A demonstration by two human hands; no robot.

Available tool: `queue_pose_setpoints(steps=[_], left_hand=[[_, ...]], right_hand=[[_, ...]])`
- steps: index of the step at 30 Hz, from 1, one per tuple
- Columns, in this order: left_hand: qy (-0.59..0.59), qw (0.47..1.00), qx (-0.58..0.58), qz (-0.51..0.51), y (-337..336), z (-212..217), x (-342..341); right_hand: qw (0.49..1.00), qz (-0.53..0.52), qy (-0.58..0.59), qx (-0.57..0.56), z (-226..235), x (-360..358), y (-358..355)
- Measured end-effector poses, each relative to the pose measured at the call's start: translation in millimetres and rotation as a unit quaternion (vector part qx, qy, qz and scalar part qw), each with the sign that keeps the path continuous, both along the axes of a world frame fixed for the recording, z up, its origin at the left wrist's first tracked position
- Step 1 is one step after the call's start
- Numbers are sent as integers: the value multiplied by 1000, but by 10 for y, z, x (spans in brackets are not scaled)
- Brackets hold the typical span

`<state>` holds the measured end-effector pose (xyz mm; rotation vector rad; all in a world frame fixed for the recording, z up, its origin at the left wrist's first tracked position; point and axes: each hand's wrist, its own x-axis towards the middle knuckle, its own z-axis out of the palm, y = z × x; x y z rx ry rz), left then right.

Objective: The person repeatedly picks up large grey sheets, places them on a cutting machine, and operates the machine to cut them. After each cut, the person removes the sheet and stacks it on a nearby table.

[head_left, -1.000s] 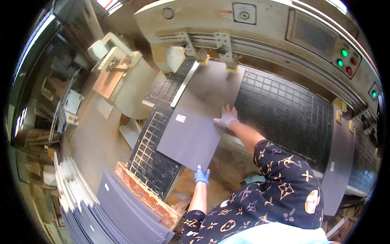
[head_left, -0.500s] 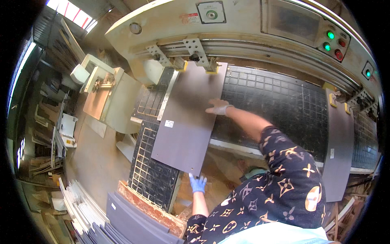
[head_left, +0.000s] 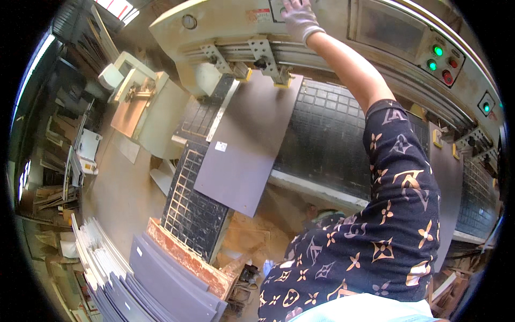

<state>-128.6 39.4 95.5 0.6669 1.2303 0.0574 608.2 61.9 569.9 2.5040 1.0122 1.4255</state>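
Note:
My right hand [head_left: 301, 21], in a pale glove, reaches up to the front panel of a large cream machine [head_left: 225, 19]. Its fingers are stretched out and cover the small button plate there; whether they press it I cannot tell. A grey-brown flat board [head_left: 241, 155] with a small white label lies on the machine's black gridded table [head_left: 327, 139], its far end under two yellow-footed clamps [head_left: 282, 81]. Only a bit of my left hand [head_left: 267, 266], in a blue glove, shows beside my shirt, away from the board; its fingers are mostly hidden.
A second grey board [head_left: 448, 177] lies at the right under more clamps. At lower left lean several grey panels [head_left: 166, 273] beside a worn reddish-brown beam [head_left: 185, 260]. A control panel with lit green buttons [head_left: 438, 51] is at upper right. A smaller machine [head_left: 137, 99] stands at the left.
My right hand has left the board and moved up to the machine's panel. My left hand has left the board's near corner and drawn back toward my body. The board appears unmoved.

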Motion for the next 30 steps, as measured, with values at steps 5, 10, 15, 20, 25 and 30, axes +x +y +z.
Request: queue_pose_setpoints(steps=[5,10,15,20,25,30], left_hand=[[34,999,-3,17,-149,80,126],[53,998,-13,29,-293,54,324],[82,996,-20,39,-414,61,678],[98,994,-19,51,-502,78,889],[104,994,-9,18,-240,147,949],[90,994,11,-59,221,224,981]], right_hand=[[966,242,36,84,-544,-335,-108],[800,228,554,-10,-1994,-513,-369],[630,153,760,-49,-3121,130,-369],[691,219,684,-82,-3511,543,14],[724,-67,663,179,-3414,1080,-549],[861,15,483,159,-3038,-139,-1392]])
